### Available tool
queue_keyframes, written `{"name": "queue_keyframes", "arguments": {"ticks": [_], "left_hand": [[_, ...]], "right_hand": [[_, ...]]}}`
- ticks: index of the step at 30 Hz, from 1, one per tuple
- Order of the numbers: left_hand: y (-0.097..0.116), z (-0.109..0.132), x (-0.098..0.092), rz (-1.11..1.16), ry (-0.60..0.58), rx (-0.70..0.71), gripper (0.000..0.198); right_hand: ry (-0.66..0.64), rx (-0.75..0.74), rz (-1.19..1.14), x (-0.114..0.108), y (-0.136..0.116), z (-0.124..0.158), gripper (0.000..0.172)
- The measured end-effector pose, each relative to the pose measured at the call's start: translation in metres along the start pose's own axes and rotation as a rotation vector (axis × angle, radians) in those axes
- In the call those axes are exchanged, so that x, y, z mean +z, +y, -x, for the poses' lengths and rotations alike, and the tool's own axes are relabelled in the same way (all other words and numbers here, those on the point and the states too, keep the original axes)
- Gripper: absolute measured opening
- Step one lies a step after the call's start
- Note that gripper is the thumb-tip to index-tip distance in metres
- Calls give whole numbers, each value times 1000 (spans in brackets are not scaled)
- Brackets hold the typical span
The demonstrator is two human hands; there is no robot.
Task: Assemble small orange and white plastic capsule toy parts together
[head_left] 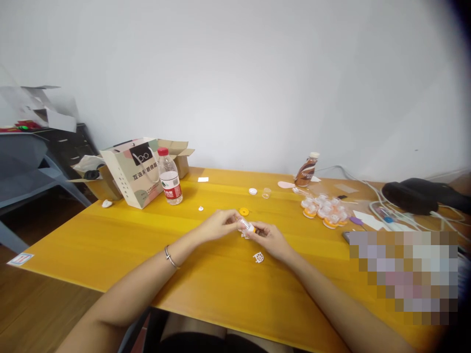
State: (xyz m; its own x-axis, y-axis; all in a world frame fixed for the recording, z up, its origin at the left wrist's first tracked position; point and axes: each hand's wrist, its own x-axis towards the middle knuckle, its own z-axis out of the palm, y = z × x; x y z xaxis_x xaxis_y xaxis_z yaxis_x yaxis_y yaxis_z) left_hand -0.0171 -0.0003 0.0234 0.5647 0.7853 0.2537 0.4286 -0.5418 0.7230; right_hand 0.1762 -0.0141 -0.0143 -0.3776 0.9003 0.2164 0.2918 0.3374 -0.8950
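Note:
Between my two hands, above the middle of the table, is a small clear-and-white plastic piece (246, 225) with a bit of orange at its right end. My left hand (225, 223) pinches its clear left side. The fingers of my right hand (268, 239) close on its right end. Just behind lies a yellow disc (244, 212). Partly hidden under the hands is another white part (244, 236). Nearer to me rests a white wheel-shaped piece (259, 257). Farther back are a white disc (252, 191) and a clear cup-like part (265, 193).
At right sits a cluster of clear-and-orange pieces (326, 211), with a brown drink bottle (306, 170) behind. Cables and a black pouch (410, 196) lie farther right. Left stand a water bottle (170, 179), a paper bag (134, 174) and cardboard boxes (179, 157). A tiny white part (200, 209) lies left-centre.

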Motion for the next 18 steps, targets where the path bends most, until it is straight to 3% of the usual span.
{"name": "queue_keyframes", "arguments": {"ticks": [6, 11, 14, 18], "left_hand": [[9, 4, 1, -72, -41, 189, 20], [12, 5, 7, -124, -7, 166, 20], [10, 3, 16, -132, 6, 166, 29], [1, 2, 20, -130, 158, 133, 45]], "right_hand": [[-40, -72, 92, -2, -3, 4, 27], [-37, -138, 174, -2, -7, 3, 24], [47, -157, 258, -5, -3, -1, 22], [299, -1, 285, -30, 17, -11, 30]]}}
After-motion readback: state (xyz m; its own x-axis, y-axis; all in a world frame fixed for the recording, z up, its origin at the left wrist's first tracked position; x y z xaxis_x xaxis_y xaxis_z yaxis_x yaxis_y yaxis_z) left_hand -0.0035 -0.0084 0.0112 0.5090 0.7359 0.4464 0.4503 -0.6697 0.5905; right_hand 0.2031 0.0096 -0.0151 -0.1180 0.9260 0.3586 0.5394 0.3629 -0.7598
